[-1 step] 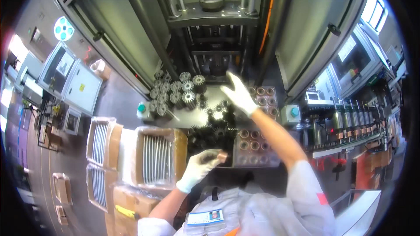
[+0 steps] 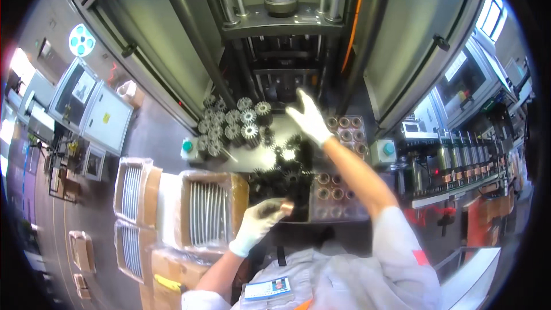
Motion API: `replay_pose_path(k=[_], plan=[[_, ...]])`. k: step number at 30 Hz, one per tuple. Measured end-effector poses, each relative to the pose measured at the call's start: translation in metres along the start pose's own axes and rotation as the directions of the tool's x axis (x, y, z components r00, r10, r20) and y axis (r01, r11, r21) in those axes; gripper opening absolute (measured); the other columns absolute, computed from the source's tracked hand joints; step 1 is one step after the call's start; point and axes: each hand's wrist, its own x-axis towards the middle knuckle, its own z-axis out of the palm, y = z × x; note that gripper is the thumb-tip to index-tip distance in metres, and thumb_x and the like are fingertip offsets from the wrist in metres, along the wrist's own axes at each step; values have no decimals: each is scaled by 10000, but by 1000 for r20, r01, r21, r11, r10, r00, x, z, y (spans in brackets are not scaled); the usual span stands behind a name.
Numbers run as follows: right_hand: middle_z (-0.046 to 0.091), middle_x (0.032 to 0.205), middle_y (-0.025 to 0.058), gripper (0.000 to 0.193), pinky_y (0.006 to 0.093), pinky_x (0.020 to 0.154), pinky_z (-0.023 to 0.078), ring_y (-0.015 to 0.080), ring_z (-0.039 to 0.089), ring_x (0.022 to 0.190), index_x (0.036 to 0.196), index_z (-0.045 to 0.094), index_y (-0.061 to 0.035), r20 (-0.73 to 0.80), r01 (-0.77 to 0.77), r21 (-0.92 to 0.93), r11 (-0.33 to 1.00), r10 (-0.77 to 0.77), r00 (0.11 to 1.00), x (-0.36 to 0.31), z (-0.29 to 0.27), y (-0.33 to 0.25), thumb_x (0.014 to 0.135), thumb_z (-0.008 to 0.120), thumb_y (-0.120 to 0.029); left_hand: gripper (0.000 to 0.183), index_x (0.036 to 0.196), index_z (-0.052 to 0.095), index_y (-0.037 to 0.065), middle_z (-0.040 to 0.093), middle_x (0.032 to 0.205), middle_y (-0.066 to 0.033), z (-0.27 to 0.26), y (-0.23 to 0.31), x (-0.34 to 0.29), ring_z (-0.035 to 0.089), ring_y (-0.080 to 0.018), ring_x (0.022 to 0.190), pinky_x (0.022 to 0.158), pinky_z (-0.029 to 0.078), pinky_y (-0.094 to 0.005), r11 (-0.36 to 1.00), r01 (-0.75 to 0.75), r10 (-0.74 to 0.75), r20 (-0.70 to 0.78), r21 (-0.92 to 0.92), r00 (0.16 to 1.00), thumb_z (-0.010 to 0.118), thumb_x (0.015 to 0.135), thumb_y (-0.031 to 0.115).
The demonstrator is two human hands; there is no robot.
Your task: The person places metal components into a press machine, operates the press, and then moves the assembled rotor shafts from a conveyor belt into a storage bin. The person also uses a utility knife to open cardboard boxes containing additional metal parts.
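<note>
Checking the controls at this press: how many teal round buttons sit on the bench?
2: one teal button left of the grey gears, one right of the copper-ring tray. Others may be hidden.

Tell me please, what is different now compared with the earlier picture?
Nothing has visibly changed. The right hand reaches out toward the press, open, above the gears. The left hand holds a small copper-coloured ring near the tray of rings.

Silver gears (image 2: 232, 126) crowd the left, copper rings (image 2: 346, 129) the right; a narrow gap leads into the press (image 2: 281, 74).
</note>
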Motion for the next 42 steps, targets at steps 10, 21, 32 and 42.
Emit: replay_pose_path(k=[10,21,32,42], plan=[[597,1299,276,856,399,1038,464,376,589,1211,1449,376,58,-342,-231,219,948,297,892,115,82,3,761,822,-190,373,1214,642,-98,715,1070,-118,-89,-18,14,693,-166,940,884,567,-299,997,77,-82,-206,-30,975,730,934,133],[710,1088,213,511,391,936,511,330,682,1036,1152,614,50,-326,-142,136,980,180,928,133,51,-45,749,812,-193,261,1056,651,-22,622,919,-53,-109,-5,77,589,-145,838,778,481,-283,913,-115,170,-109,391,979,680,969,222],[681,974,70,503,285,637,513,116,600,729,1234,558,16,358,-294,394,871,149,922,70,-2,-31,852,759,-243,179,1015,596,12,575,966,-141,-82,55,222,590,-269,830,771,493,-388,274,-340,641,92,900,762,643,959,176],[683,1080,252,673,450,926,514,371,673,1037,1244,500,8,-289,-650,-655,385,668,686,-185,-260,-8,791,687,-453,163,1026,731,34,692,1040,-217,-55,79,383,653,-399,977,886,513,-457,-40,-478,609,401,877,685,680,915,142]])
